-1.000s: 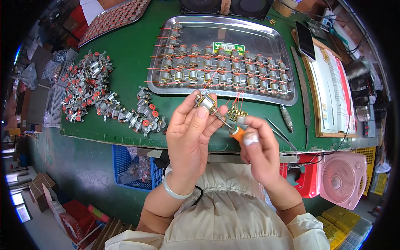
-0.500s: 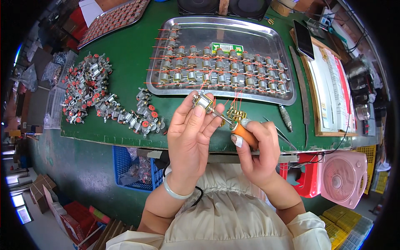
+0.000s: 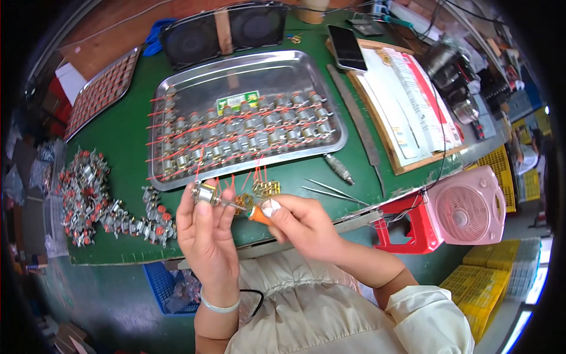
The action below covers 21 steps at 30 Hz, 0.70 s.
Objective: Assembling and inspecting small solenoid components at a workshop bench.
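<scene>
The left hand [image 3: 203,236] was closed around a small metal motor [image 3: 206,193], pinched at the fingertips and held up over the near edge of the green table [image 3: 118,135]. The right hand [image 3: 300,224] gripped a tool with an orange handle [image 3: 258,213], its thin metal tip [image 3: 233,205] reaching across to the motor's end. The step in hand looked like soldering or fixing a red lead onto the motor's terminal, with the tip touching it or very nearly so; which one could not be told. The next move would call for a steady left hand and a small, exact placing of the tip, kept clear of the loose brass parts [image 3: 266,189] lying just beyond the hands. Behind them the steel tray [image 3: 177,88] held rows of finished-looking motors with red wires, a heap of further motors [image 3: 88,194] lay at the left of the table, and tweezers [image 3: 330,190] lay to the right near a clipboard of papers [image 3: 407,100]. Compared with a second before, both hands sat much where they had been, though the tool's handle had tipped lower and the tip had closed in on the motor.
</scene>
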Motion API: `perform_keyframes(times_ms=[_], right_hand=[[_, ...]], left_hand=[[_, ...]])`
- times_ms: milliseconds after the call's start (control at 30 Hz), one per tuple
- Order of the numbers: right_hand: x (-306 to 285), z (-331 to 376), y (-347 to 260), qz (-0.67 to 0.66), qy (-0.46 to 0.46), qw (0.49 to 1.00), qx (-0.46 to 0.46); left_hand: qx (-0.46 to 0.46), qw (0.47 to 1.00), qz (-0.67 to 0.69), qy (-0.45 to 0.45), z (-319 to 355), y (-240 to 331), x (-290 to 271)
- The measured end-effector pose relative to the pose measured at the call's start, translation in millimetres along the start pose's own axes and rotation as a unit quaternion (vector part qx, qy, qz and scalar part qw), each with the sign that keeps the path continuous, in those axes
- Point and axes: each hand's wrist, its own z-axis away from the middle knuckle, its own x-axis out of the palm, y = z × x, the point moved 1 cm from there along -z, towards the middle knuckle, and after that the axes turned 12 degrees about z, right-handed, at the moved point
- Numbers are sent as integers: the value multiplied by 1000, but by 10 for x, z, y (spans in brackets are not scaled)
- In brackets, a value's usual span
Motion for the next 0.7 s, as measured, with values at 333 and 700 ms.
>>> perform_keyframes(times_ms=[333,700], right_hand=[[-218,1,-129,-279,-229,909,208],[-150,-12,-55,-24,5,999,42]], left_hand=[[-31,999,7,-36,-5,44,85],[-115,987,-56,-101,33,-125,114]])
